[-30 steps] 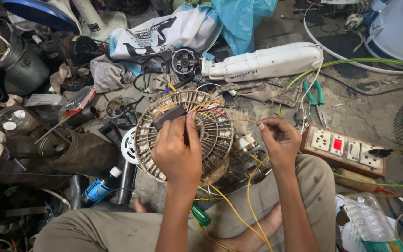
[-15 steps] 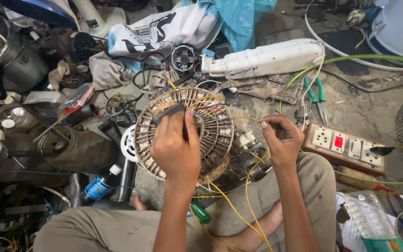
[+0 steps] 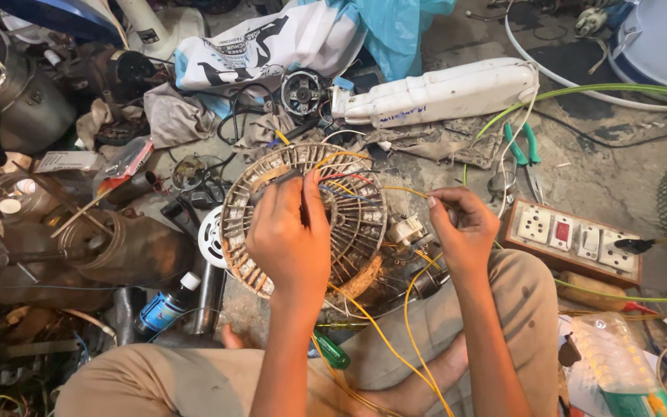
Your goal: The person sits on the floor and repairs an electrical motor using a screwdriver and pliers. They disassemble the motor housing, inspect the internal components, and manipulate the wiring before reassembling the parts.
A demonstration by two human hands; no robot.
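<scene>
Round wire cage (image 3: 349, 224) between knees; switchboard (image 3: 573, 241) right; bottle (image 3: 165, 305) left

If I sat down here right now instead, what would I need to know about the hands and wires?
Left hand: rests on the round slotted motor part, fingers pressing its top.
Right hand: pinches a yellow wire beside the part.
The yellow wires trail down over the lap.
Nearby: green pliers, switch board, green screwdriver.
Done: cannot tell.
Left: wires hang loose, unconnected.

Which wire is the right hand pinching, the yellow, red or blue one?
The yellow wire; the right hand pinches its end, while the others stay on the round stator.
</scene>
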